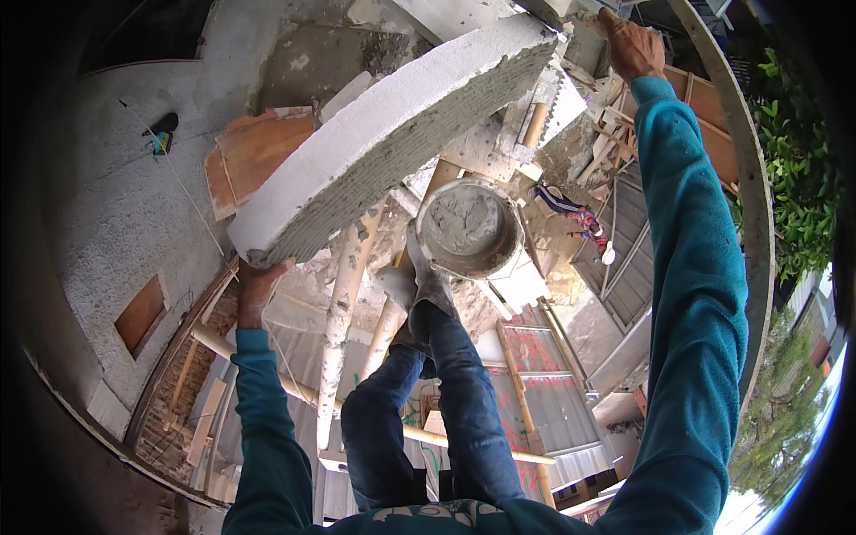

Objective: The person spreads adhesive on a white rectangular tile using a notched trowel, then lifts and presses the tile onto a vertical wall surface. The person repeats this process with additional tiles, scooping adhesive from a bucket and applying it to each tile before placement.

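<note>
A long pale lightweight concrete block (394, 114) slants across the upper middle, with ridged grey mortar on its lower side. My left hand (259, 287) grips its lower left end. At the upper right, my right hand (632, 43) is closed around a light-coloured handle (588, 25) beside the block's other end; the tool's head is not clear. Below the block stands a bucket (511, 244) holding wet grey mortar (461, 217), close to my boots. A notched trowel (535, 126) with a wooden handle lies to the right of the block.
Bamboo poles (348, 301) of a scaffold surround my legs, high above the ground. Far below, a person (588, 224) is near metal sheets (618, 234). A rough plastered wall (134, 200) rises at left; a curved concrete edge (759, 200) runs past my right arm.
</note>
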Demonstrator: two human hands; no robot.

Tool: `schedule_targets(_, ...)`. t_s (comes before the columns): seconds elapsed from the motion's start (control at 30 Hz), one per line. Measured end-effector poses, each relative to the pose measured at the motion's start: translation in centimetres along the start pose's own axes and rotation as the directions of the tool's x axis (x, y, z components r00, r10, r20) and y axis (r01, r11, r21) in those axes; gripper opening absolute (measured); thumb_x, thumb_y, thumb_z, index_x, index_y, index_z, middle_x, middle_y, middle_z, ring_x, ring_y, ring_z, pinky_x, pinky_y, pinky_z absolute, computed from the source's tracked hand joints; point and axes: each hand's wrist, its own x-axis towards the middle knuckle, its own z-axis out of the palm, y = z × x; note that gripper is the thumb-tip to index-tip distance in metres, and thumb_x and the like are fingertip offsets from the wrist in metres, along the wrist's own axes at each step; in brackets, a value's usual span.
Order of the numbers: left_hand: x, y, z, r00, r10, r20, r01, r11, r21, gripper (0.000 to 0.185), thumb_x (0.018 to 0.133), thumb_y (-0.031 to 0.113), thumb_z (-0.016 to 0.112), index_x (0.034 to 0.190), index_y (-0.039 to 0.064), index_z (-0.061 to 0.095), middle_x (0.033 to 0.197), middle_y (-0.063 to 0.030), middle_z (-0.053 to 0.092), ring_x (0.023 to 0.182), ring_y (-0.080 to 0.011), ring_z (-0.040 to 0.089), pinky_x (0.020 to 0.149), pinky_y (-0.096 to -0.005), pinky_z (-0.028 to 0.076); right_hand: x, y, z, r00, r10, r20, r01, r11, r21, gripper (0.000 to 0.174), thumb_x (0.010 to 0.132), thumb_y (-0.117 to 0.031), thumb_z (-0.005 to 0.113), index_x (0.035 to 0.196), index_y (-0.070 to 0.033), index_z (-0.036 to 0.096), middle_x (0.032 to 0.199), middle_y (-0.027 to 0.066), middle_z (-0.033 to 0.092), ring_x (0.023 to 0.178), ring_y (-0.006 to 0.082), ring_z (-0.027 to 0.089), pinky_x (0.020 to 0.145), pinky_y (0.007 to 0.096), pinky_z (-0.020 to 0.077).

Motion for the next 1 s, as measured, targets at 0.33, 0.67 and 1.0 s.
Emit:
schedule_targets(0.33, -0.2, -0.6, 0.6, 0.996, 0.061, 0.064, -0.055, 0.994, -0.093, 0.068, 0.069, -0.011, 0.073, 0.13, 0.001, 0.047, 0.122, -0.0109, 0.058, 0.112, -0.0211, 0.057, 0.098, -0.0346, 0.046, -1.3, 0.6, -0.8, 0.999, -0.046, -0.008, 0.045, 0.993, -0.107, 0.024, 0.09, -0.018, 0.045, 0.111, -0.018, 0.055, 0.095, 0.016, 0.068, 0.088, 0.0389, 0.065, 0.069, 0.0484, 0.0498)
schedule_targets(0.67, -1.5, 1.8, 1.0, 0.998, 0.022, 0.058, -0.013, 0.988, -0.157, 0.076, 0.067, -0.009, 0.074, 0.135, 0.002, 0.041, 0.127, -0.0123, 0.054, 0.116, -0.0238, 0.054, 0.102, -0.0378, 0.042, -31.4, -9.6, -4.1, 0.781, 0.459, 0.422, -0.624, 0.569, 0.535, 0.042, 0.073, -0.017, 0.065, 0.113, -0.013, 0.053, 0.086, 0.0177, 0.066, 0.078, 0.0402, 0.064, 0.068, 0.047, 0.0505)
schedule_targets(1.0, -4.2, 6.4, 4.5, 0.999, -0.037, -0.011, 0.031, 0.939, -0.344, 0.081, 0.071, -0.001, 0.068, 0.144, 0.004, 0.034, 0.138, -0.0117, 0.045, 0.129, -0.0246, 0.042, 0.111, -0.0381, 0.028, -43.7, -22.8, -1.0, 0.702, 0.137, 0.699, -0.582, 0.677, 0.451, 0.039, 0.079, -0.014, 0.064, 0.116, -0.01, 0.05, 0.101, 0.0169, 0.057, 0.098, 0.0374, 0.058, 0.083, 0.0511, 0.0453)
